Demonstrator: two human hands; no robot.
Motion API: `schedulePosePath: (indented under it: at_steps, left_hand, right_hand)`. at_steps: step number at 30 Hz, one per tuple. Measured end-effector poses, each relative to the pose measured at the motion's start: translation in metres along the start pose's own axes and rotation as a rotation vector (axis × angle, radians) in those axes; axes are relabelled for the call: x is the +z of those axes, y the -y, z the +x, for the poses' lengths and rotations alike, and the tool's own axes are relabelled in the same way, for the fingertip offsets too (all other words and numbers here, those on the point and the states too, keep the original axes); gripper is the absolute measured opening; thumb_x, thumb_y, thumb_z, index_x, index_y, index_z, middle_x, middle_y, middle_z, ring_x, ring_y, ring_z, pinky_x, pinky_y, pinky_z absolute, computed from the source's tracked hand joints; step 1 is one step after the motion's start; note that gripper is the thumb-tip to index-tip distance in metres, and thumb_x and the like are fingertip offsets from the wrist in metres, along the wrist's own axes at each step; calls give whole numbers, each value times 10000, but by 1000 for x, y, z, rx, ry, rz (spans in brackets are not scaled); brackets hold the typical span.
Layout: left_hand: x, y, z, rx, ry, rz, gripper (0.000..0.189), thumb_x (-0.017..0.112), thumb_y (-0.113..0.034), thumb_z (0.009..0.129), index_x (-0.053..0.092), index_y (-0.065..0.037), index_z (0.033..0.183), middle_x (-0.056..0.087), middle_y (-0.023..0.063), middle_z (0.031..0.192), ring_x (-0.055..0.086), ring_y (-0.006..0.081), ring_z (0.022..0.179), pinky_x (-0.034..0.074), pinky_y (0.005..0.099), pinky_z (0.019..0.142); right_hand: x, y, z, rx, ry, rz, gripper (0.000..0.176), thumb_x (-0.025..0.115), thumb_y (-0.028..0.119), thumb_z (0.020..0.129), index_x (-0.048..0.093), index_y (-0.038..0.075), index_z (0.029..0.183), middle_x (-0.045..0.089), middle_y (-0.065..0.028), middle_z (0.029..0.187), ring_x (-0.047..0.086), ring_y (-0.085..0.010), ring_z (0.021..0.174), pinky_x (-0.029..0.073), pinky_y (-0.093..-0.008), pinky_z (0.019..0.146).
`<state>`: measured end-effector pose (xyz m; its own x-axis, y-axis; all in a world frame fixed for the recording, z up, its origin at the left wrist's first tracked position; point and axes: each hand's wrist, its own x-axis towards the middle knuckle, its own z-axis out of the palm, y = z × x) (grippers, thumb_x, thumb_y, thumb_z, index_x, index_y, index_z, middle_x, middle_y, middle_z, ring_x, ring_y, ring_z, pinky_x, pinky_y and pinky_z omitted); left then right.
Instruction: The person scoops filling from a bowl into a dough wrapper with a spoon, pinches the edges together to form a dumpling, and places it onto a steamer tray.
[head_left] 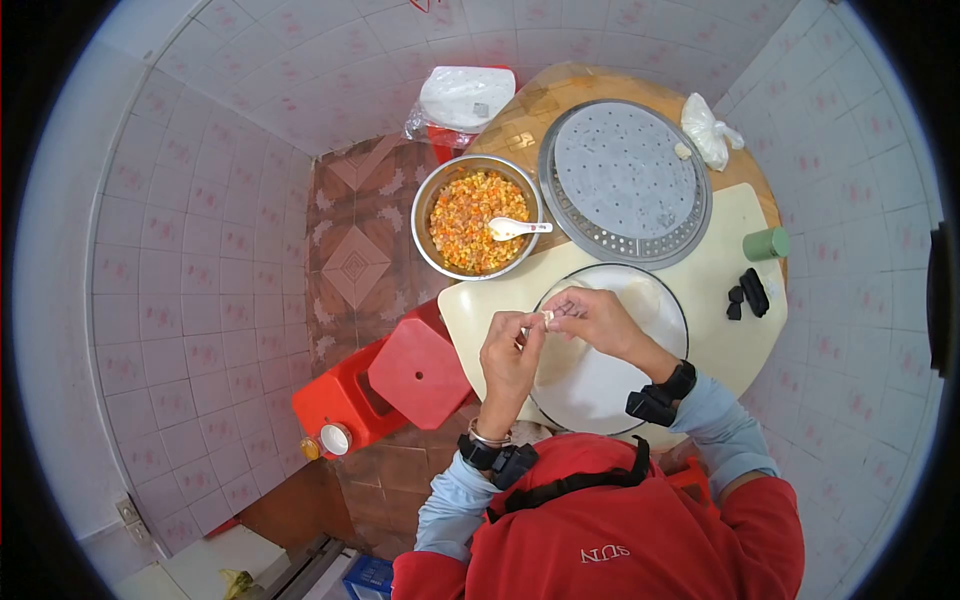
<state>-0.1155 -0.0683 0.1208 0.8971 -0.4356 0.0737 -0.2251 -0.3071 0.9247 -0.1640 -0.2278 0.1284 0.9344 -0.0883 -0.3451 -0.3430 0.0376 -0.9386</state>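
My left hand (512,355) and my right hand (597,318) meet above the left part of a large white round tray (600,405) with a dark rim. Between their fingertips is a small whitish piece of dough (548,316), pinched from both sides; its exact shape is mostly covered. Pale, flat, round sheets that look like dough wrappers (642,297) lie in the tray, partly behind my hands. Beyond the tray to the left stands a metal bowl (420,232) of diced orange and yellow filling (465,215), with a white spoon (515,228) resting in it.
A round perforated steamer tray (620,165) carries one small pale dumpling-like piece (683,150). To the right are a green cylinder (766,244), black items (754,292) and a white plastic bag (708,132). Red stools (418,368) stand left of the table.
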Motion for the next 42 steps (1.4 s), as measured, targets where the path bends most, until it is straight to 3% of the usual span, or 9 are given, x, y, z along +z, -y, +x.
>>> schedulePosePath:
  at_steps: [5, 15, 20, 24, 27, 29, 30, 34, 42]
  left_hand:
    - [-1, -10, 0, 112, 8, 141, 153, 629, -14, 779, 635, -51, 927, 561, 92, 824, 559, 190, 617, 451, 285, 540]
    - [-4, -8, 2, 55, 66, 81, 169, 631, -15, 774, 639, -48, 939, 560, 90, 830, 566, 195, 670, 457, 285, 562]
    - [-4, -8, 4, 168, 25, 118, 138, 647, -12, 775, 611, -41, 904, 559, 59, 813, 519, 118, 587, 403, 230, 463]
    - [-7, -7, 3, 44, 56, 67, 196, 646, 8, 770, 585, -46, 948, 570, 30, 836, 518, 106, 614, 408, 219, 479]
    - [-10, -8, 4, -41, 90, -103, 278, 579, -95, 854, 537, -62, 1127, 562, 74, 992, 568, 144, 817, 471, 279, 621]
    - [-10, -10, 8, -472, 16, -798, 381, 456, -278, 945, 431, -76, 1268, 497, 78, 1179, 501, 149, 1054, 452, 314, 816]
    - [-9, -10, 9, -607, 131, -928, 536, 307, -438, 965, 327, -72, 1357, 396, 100, 1335, 377, 194, 1234, 339, 354, 994]
    - [6, -17, 17, -717, 303, -1532, 612, 219, -474, 961, 300, -19, 1363, 308, 147, 1416, 281, 275, 1314, 250, 393, 1080]
    - [13, -34, 8, -523, 130, -1489, 597, 162, -440, 973, 383, 3, 1307, 384, 160, 1365, 311, 285, 1300, 250, 392, 1088]
  right_hand:
    - [5, 3, -5, -166, -98, -202, 195, 640, 142, 810, 614, -6, 935, 636, -83, 773, 614, -135, 669, 496, -265, 622]
    - [3, 2, -5, -137, -104, -172, 203, 653, 160, 799, 624, 8, 930, 635, -86, 787, 614, -145, 699, 497, -274, 650]
    - [5, 2, -5, -173, -110, -173, 213, 665, 178, 797, 623, 13, 925, 628, -88, 778, 608, -144, 690, 497, -277, 643]
    - [4, 13, -8, -211, -115, -217, 197, 658, 169, 803, 622, 15, 921, 624, -89, 787, 608, -152, 677, 496, -282, 629]
    - [-2, 28, -10, -244, -95, -298, 163, 644, 151, 812, 619, 22, 910, 623, -83, 815, 611, -159, 705, 490, -292, 626]
    - [-3, 35, -13, -323, -2, -342, 120, 618, 126, 825, 616, 32, 898, 612, -84, 827, 613, -200, 738, 484, -308, 646]
    - [-1, 36, -14, -325, 10, -344, 120, 618, 126, 825, 616, 32, 898, 612, -84, 827, 613, -200, 738, 484, -308, 646]
    - [6, 38, -14, -596, 84, -503, 107, 606, 91, 801, 610, 37, 893, 594, -96, 842, 598, -254, 792, 481, -332, 687]
    - [13, 38, -24, -761, -77, -738, 163, 620, 60, 716, 592, 23, 873, 592, -98, 890, 598, -253, 816, 495, -357, 723]
